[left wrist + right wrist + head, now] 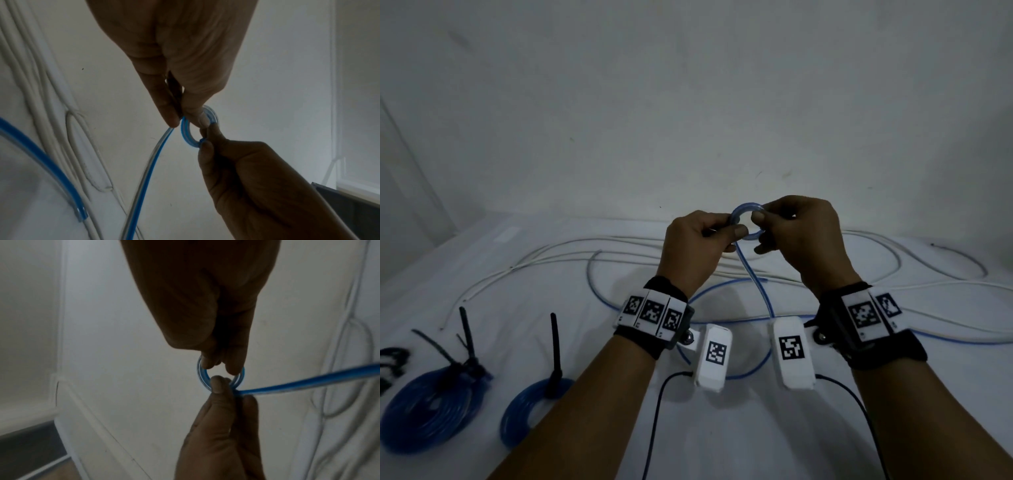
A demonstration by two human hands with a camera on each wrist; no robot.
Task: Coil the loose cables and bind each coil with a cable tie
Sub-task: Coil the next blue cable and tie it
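Note:
A small blue cable coil (746, 206) of a few turns is held above the white table between both hands. My left hand (726, 234) pinches its near left side with thumb and finger. My right hand (765, 222) pinches the right side. In the left wrist view the coil (186, 134) sits between the left hand (180, 116) above and the right hand (205, 138) below. In the right wrist view the right hand (218, 365) grips the coil (199, 369) from above, and the left hand (224, 389) from below. The loose blue cable (755, 281) trails from the coil down to the table.
Two bound blue coils (424, 407) (530, 407) lie at the near left, each with an upright black cable tie (555, 346). Long white cables (619, 246) loop across the back of the table. Dark blurred items (390, 363) sit at the left edge.

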